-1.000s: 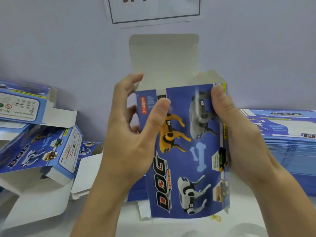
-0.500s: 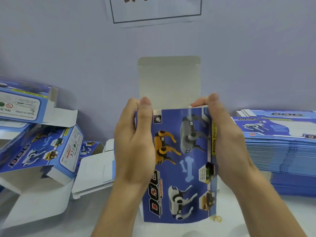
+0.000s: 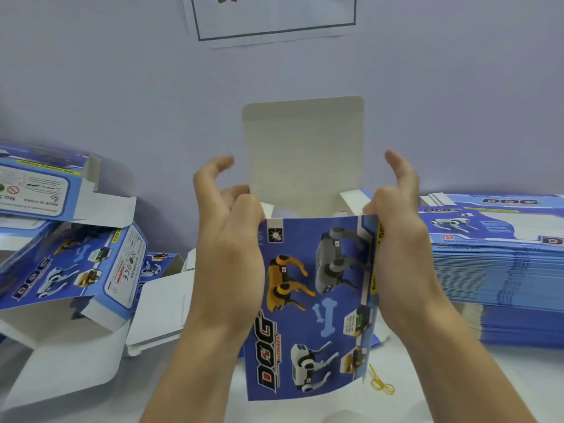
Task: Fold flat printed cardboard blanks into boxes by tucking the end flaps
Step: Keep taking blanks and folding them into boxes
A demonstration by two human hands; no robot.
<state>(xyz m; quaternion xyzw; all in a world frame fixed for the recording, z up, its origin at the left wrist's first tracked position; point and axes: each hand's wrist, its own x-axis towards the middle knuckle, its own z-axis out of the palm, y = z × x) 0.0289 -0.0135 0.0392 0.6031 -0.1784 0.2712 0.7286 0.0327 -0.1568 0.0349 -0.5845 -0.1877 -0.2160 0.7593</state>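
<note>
A blue printed box (image 3: 311, 300) with robot dogs and the word DOG stands upright in front of me, squared open into a tube. Its big white top flap (image 3: 303, 154) sticks straight up. Two small side flaps lean inward at the top opening. My left hand (image 3: 227, 239) grips the box's left top corner with the thumb on the front face. My right hand (image 3: 399, 239) holds the right top corner, index finger raised. The box's lower edge hangs just above the white table.
A tall stack of flat blue blanks (image 3: 500, 270) lies at the right. Several folded boxes (image 3: 79, 267) with open white flaps pile up at the left. A yellow rubber band (image 3: 381, 384) lies on the table. A grey wall with a paper sign (image 3: 274, 16) is close behind.
The box has come down and nearer to me and has opened wider. Both hands shifted up to its top corners, and the small side flaps now lean inward.
</note>
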